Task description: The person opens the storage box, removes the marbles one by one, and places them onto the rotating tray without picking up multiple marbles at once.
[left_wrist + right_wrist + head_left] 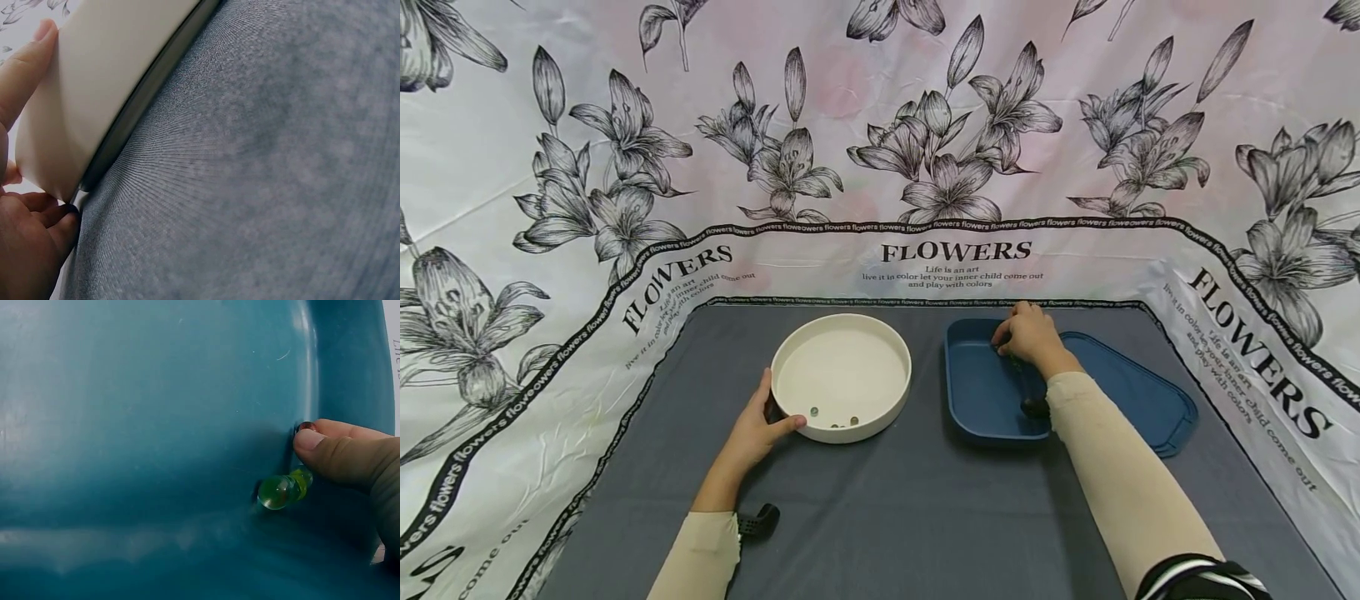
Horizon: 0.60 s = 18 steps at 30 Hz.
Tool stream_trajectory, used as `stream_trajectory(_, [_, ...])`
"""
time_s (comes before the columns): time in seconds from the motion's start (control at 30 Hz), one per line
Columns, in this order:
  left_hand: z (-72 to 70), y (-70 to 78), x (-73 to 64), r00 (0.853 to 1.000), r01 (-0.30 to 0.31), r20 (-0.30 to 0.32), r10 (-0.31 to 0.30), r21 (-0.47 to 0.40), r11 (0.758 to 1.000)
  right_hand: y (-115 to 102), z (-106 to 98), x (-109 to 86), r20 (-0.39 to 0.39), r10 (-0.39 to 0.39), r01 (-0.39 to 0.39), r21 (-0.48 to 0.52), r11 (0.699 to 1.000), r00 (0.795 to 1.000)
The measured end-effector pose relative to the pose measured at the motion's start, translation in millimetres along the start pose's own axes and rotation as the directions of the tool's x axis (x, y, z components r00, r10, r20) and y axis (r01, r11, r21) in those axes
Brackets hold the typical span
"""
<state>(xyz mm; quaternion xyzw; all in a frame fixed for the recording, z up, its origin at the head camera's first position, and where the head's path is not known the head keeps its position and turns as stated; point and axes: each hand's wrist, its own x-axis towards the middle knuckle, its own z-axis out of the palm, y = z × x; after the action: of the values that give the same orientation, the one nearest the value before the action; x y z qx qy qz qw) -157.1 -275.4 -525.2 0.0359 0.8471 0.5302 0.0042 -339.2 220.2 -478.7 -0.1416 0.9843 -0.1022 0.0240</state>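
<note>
On the left, my left hand [752, 432] grips the side of a round cream dish [842, 362], thumb at the rim. In the left wrist view its fingers curl by the dish's lower edge. Several small glass marbles [814, 412] lie near the dish's front wall. My right hand [1032, 335] reaches into a blue rectangular tray [977, 392]. Seen from the right wrist, thumb and forefinger pinch a reddish marble [307, 427] near the tray's wall. Just below them, green and yellow-green glass marbles [275, 492] sit close together in the tray's corner.
A blue lid-like panel [1138, 383] lies to the right of the tray, partly behind the right forearm. Grey cloth [887, 525] covers the table, bordered by a white flower-printed part [955, 258] at the back and sides.
</note>
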Motion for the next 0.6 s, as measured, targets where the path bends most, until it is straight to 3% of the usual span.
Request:
stream_trajectory(0.17, [0.4,8.1,-3.4,1.0,0.009,0.003,-0.009,-0.006,1.0,1,1,-0.4,-0.013,-0.001,0.001,0.0,1.0,1.0])
stream_trajectory(0.3, [1.4,-2.9,-1.0,1.0,0.002,0.001,-0.002,-0.003,1.0,-1,-2,-3.1,-0.047,-0.016,0.018,0.028,0.999,0.999])
stream_trajectory(0.5, [1.3,-2.9,-1.2,1.0,-0.005,0.004,0.005,-0.019,1.0,-7,-14,-7.7,-0.138,-0.027,0.045,0.123,0.991,0.99])
stream_trajectory(0.6, [0.6,-1.9,-0.8,1.0,-0.007,0.008,0.008,-0.029,1.0,-13,-23,-9.2,-0.178,-0.044,0.067,0.125,0.99,0.983])
